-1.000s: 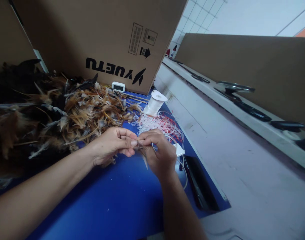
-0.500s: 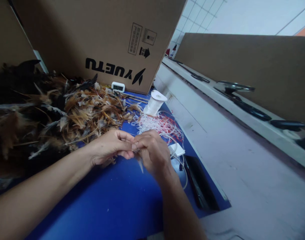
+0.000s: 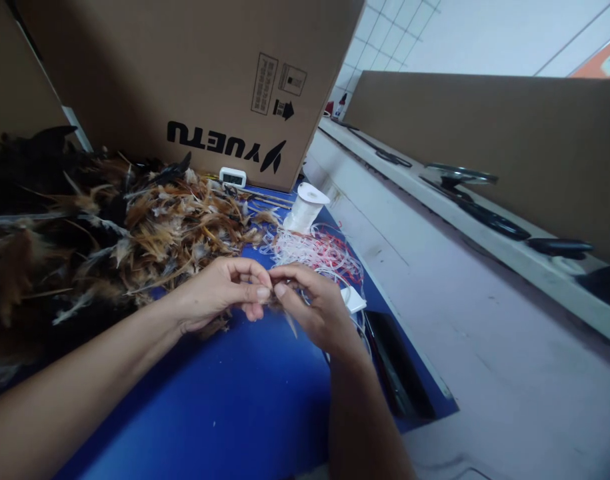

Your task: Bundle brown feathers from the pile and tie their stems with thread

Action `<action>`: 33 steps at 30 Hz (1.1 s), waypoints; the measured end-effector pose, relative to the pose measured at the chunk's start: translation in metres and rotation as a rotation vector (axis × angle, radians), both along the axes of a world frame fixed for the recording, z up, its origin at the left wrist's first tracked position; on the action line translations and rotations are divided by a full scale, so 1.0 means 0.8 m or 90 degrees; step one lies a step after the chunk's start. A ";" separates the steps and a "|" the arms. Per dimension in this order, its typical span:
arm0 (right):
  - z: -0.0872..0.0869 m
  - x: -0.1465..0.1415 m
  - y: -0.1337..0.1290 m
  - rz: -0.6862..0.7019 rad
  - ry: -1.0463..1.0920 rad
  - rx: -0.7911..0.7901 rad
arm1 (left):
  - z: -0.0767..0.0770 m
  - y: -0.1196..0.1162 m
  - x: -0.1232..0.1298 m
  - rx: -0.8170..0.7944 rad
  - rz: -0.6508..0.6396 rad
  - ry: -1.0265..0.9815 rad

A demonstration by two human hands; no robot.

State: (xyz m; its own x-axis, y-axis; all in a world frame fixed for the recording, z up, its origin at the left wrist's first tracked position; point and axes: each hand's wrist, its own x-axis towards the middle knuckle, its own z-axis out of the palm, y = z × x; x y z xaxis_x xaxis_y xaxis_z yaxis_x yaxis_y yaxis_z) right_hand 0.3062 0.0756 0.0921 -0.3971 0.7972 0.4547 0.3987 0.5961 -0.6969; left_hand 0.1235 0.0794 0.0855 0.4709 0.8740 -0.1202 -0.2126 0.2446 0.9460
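My left hand (image 3: 222, 293) is over the blue table, thumb and fingers pinched together at a feather. From the other side my right hand (image 3: 312, 303) meets it, thumb and forefinger closed near the same spot. The pale tip of the feather (image 3: 291, 325) sticks out below the fingers; the rest is hidden behind them. To the left of the hands lies a big heap of brown, black and white feathers (image 3: 169, 227). Just beyond the right hand is a tangle of white and red strings (image 3: 315, 250).
A white spool (image 3: 305, 208) stands behind the strings. A small white digital display (image 3: 233, 177) leans by a large cardboard box (image 3: 209, 73). A white block with a cable (image 3: 353, 300) and a dark phone-like slab (image 3: 399, 367) lie along the right edge, beside a wall ledge (image 3: 465, 207).
My right hand's fingers have loosened and spread a little, with the thumb now in view. The feather tip has shifted slightly right. The whole view has turned a little.
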 end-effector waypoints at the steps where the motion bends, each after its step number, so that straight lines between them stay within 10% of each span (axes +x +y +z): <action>1: 0.000 0.000 0.000 0.000 0.003 0.006 | 0.000 0.000 0.000 0.006 0.003 0.000; 33: -0.010 -0.007 0.000 -0.026 -0.103 0.219 | 0.000 -0.003 0.009 0.092 0.127 0.070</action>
State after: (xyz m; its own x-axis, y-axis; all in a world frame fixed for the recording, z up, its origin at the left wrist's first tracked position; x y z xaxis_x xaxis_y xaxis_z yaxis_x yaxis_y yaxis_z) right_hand 0.3009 0.0753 0.0844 -0.4571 0.6254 0.6324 0.5157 0.7657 -0.3844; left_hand 0.1304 0.0770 0.0855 0.2793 0.9598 -0.0276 -0.1372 0.0684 0.9882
